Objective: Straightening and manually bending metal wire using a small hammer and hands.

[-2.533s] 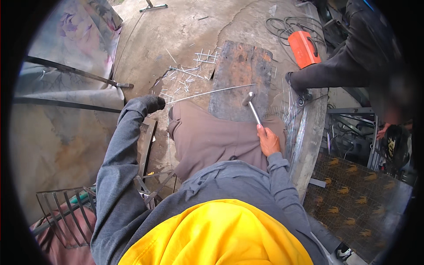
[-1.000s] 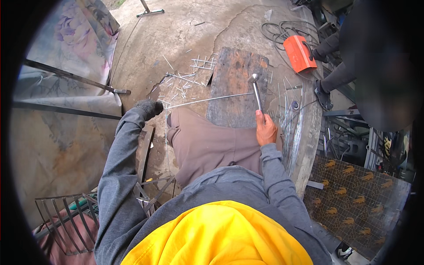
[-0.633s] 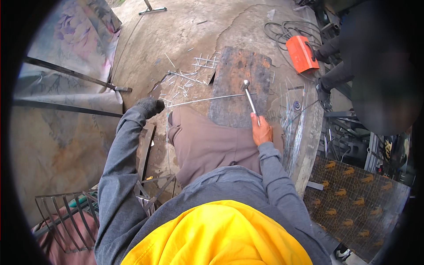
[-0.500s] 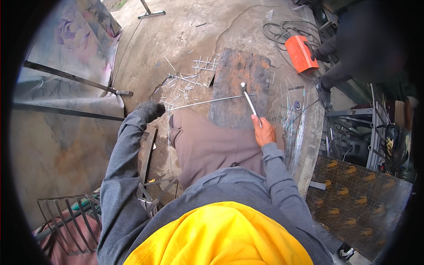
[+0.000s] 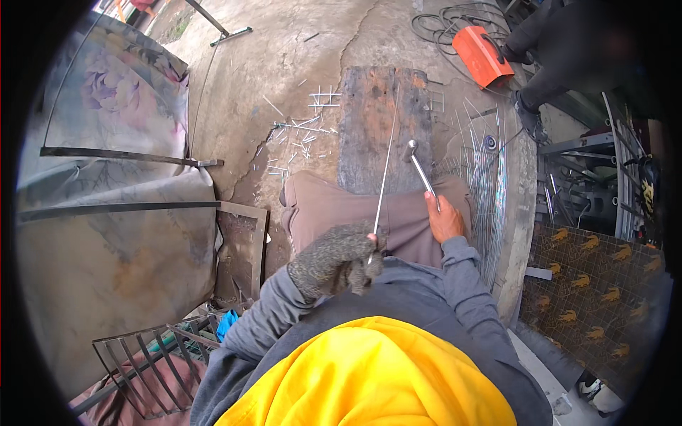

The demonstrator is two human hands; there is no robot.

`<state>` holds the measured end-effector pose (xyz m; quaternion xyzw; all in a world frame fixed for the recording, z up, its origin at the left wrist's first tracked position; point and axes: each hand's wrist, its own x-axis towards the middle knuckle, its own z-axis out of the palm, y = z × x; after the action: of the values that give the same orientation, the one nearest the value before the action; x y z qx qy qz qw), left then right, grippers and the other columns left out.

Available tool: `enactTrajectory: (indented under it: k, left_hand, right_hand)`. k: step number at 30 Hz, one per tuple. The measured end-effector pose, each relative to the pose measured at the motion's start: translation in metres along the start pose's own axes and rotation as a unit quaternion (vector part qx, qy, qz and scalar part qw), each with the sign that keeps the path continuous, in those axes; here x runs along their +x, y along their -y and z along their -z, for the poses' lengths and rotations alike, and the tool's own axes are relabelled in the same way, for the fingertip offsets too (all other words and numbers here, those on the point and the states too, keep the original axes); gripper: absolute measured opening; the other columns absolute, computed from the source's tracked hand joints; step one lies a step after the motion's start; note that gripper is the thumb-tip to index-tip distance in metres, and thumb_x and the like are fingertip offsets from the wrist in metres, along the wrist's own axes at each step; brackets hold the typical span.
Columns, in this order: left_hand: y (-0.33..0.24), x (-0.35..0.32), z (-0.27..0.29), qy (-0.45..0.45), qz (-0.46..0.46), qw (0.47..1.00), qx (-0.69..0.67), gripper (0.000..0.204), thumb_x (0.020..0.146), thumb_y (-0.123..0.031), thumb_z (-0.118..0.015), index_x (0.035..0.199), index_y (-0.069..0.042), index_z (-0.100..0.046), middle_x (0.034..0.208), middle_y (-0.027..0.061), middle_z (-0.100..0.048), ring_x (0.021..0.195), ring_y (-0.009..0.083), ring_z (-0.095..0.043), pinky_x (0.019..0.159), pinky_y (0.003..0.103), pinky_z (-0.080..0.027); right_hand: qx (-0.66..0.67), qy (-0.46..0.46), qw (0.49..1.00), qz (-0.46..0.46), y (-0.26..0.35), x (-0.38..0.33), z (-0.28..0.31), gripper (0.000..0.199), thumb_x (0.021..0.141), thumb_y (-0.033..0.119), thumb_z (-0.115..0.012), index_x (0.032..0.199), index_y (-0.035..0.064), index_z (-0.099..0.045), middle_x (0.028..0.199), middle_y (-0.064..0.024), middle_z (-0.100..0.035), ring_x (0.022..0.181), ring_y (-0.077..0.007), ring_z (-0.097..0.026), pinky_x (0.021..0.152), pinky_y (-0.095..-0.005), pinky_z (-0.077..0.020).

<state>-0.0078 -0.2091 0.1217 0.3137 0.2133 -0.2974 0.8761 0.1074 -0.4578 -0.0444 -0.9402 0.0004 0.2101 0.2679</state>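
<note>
In a worn grey glove, my left hand (image 5: 341,261) is closed around the near end of a thin metal rod (image 5: 387,160). The rod points away from me, its far part over a scorched wooden board (image 5: 366,106) on the ground. My bare right hand (image 5: 445,216) grips the handle of a hammer (image 5: 420,170). The hammer's head is up by the board's right side, apart from the rod. Left of the board lie short cut pieces of rod (image 5: 305,135) and a small welded grid (image 5: 325,96).
An orange metal case (image 5: 482,57) with coiled cable stands at the far right, beside another person's legs (image 5: 529,85). Long thin rods (image 5: 490,206) lie to my right, near a patterned brown panel (image 5: 593,291). Fabric sheeting (image 5: 114,248) hangs on the left; a barred metal frame (image 5: 145,362) is below it.
My left hand has come in from the far left to my lap, swinging the rod from crosswise to pointing away from me. The hammer has shifted slightly right and nearer.
</note>
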Motion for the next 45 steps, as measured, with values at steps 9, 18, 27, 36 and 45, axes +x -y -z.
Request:
enactTrajectory:
  k: [9, 18, 27, 36, 45]
  left_hand:
    - [0.001, 0.049, -0.053, 0.137, -0.076, 0.944, -0.289, 0.029, 0.105, -0.027, -0.045, 0.126, -0.01, -0.053, 0.097, -0.0041, -0.067, 0.067, 0.0067, -0.056, 0.062, 0.026, -0.049]
    - [-0.014, 0.046, -0.055, 0.144, -0.099, 0.923, -0.342, 0.03, 0.105, -0.026, -0.042, 0.126, -0.008, -0.053, 0.1, -0.0031, -0.067, 0.07, 0.0078, -0.056, 0.065, 0.027, -0.049]
    - [-0.007, 0.041, -0.043, 0.078, -0.073, 0.951, -0.29, 0.025, 0.103, -0.026, -0.047, 0.12, -0.009, -0.055, 0.088, -0.0018, -0.066, 0.067, 0.0087, -0.058, 0.063, 0.027, -0.049]
    - [0.037, 0.021, 0.02, -0.003, 0.049, 0.999, 0.005, 0.032, 0.096, -0.019, -0.057, 0.125, -0.006, -0.056, 0.084, 0.0081, -0.067, 0.066, 0.0153, -0.064, 0.058, 0.026, -0.051]
    - [-0.013, -0.038, -0.019, -0.07, -0.133, 0.971, 0.186, 0.028, 0.099, -0.017, -0.058, 0.119, 0.001, -0.06, 0.088, 0.0127, -0.068, 0.078, 0.0164, -0.066, 0.068, 0.028, -0.054]
  right_hand:
    - [0.03, -0.016, 0.999, 0.034, -0.014, -0.001, -0.005, 0.058, 0.095, 0.062, -0.042, 0.087, 0.0061, -0.057, 0.085, -0.0269, -0.065, 0.084, -0.0509, -0.059, 0.074, -0.057, -0.0432]
    - [0.012, 0.013, 1.0, 0.0, -0.003, -0.001, 0.002, 0.059, 0.095, 0.063, -0.042, 0.089, 0.0061, -0.059, 0.088, -0.0262, -0.066, 0.088, -0.0506, -0.059, 0.077, -0.0558, -0.0448]
    - [0.011, 0.013, 1.0, 0.002, -0.004, -0.001, 0.002, 0.061, 0.095, 0.064, -0.041, 0.089, 0.0054, -0.058, 0.089, -0.027, -0.066, 0.09, -0.0507, -0.059, 0.078, -0.0556, -0.045]
    - [0.026, 0.005, 1.0, 0.009, -0.004, -0.001, 0.0, 0.061, 0.095, 0.063, -0.041, 0.085, 0.005, -0.056, 0.087, -0.0257, -0.066, 0.086, -0.0497, -0.06, 0.075, -0.0565, -0.0441]
    - [0.023, 0.011, 1.0, -0.002, -0.004, -0.001, 0.002, 0.061, 0.095, 0.064, -0.041, 0.087, 0.005, -0.056, 0.087, -0.0259, -0.066, 0.086, -0.05, -0.059, 0.076, -0.0567, -0.0439]
